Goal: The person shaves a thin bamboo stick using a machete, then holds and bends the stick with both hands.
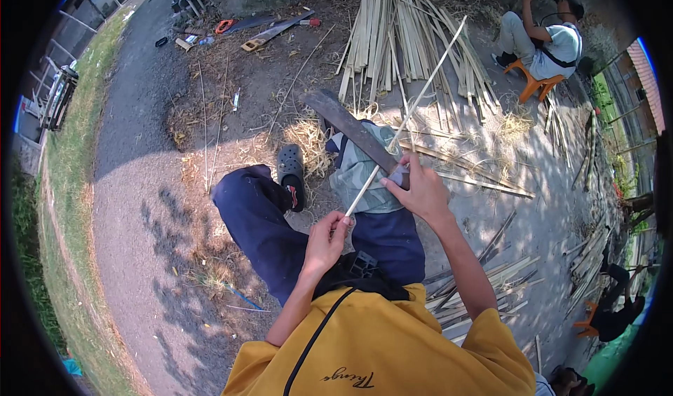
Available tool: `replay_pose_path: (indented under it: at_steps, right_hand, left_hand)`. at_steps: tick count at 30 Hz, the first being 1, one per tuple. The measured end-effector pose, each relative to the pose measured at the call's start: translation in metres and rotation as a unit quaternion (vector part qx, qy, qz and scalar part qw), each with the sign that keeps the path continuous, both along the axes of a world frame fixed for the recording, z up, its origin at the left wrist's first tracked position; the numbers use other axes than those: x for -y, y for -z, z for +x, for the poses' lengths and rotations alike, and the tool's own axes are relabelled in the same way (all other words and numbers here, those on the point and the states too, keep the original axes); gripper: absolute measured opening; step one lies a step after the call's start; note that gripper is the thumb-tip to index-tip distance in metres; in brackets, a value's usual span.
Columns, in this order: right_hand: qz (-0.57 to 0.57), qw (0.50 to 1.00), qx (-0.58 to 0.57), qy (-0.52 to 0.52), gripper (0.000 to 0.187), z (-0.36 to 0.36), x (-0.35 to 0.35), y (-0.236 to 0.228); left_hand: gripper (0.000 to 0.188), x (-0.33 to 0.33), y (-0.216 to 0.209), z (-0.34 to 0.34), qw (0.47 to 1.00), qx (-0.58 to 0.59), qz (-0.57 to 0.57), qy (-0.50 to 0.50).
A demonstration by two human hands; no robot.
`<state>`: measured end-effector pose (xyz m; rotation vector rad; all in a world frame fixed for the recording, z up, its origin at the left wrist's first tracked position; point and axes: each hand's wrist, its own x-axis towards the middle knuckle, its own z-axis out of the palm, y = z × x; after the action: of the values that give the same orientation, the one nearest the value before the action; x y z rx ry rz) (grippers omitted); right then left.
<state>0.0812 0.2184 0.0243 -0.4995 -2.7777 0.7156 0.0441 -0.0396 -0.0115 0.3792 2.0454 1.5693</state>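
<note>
My left hand [325,244] is closed on the lower end of a long, pale bamboo strip [431,80], pinching it between thumb and fingers. The strip slants up and away to the right, over my raised thigh. My right hand [423,194] is closed round the handle of a machete [347,126], its broad dark blade pointing to the far left. The blade and the strip cross just above a camouflage cloth [350,186] that covers my right knee. My right thumb lies close to the strip; whether it touches cannot be made out.
A big bundle of split bamboo strips [399,38] lies ahead, with more strips [484,284] to my right. Handsaws [273,31] rest on the ground at far left. Curly shavings [308,137] surround my clog [289,165]. A person [554,45] sits on an orange stool [531,82] at far right.
</note>
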Motion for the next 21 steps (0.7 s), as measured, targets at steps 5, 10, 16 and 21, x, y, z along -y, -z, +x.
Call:
replay_pose_path:
  at_steps: [5,10,16,21]
  right_hand:
    - [0.079,0.996,0.033,0.023,0.065,0.005,-0.005,-0.009]
    - [0.025,0.998,0.046,-0.027,0.062,0.012,-0.005,0.004]
    - [-0.028,0.997,0.053,-0.054,0.057,0.026,0.005,0.022]
    - [-0.070,0.995,0.038,-0.068,0.061,0.012,-0.008,0.028]
  left_hand:
    - [0.022,-0.004,-0.003,-0.005,0.999,-0.020,0.003,0.025]
    - [0.022,-0.029,-0.010,-0.010,0.999,-0.017,-0.004,0.035]
    - [0.021,-0.063,0.002,-0.029,0.999,-0.043,0.003,0.028]
    - [0.023,-0.059,-0.003,-0.029,0.998,-0.057,-0.020,0.025]
